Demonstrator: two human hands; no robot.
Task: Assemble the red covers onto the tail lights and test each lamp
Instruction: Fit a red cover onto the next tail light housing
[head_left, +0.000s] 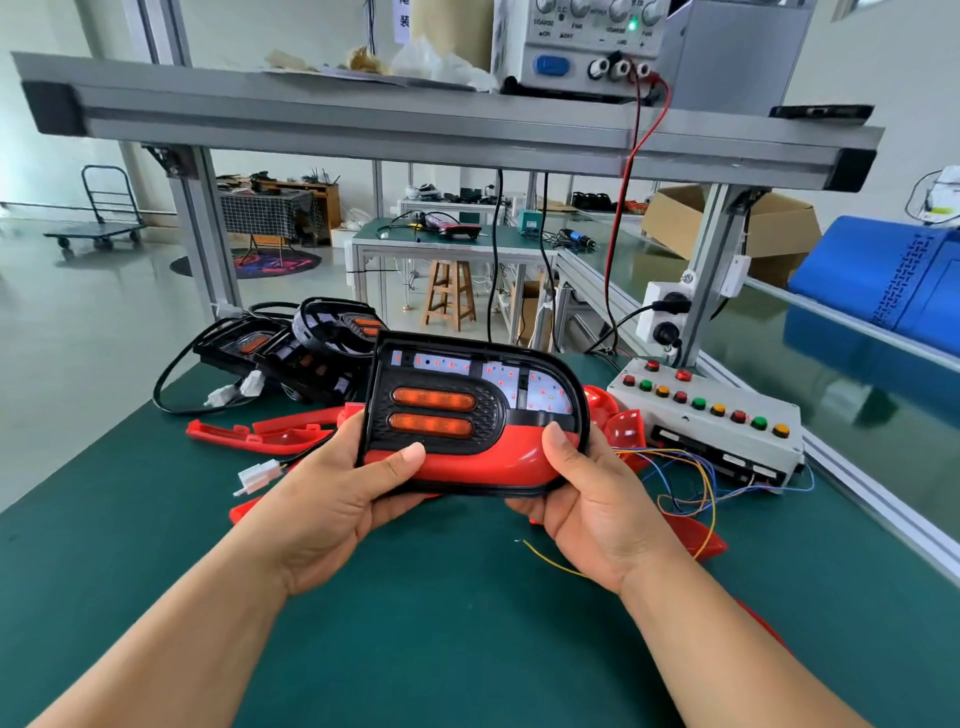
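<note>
Red cover (478, 463) sits only along lower edge of tail light (441, 413), upper LED board (498, 375) bare, so fit approx. half done; unit held above green mat (415, 623), L hand (337, 493) and R hand (587, 493) each curled round an end, thumbs on cover. Left, by my est.: seat cover fully, test at button box (711, 431), repeat for uncovered lamps (291, 353) piled back L. Fingers behind housing hidden; can't tell if clips engaged or lead plugged in.

Black tail light (470, 410) held above table, red cover (483, 462) partly seated on lower edge.
</note>
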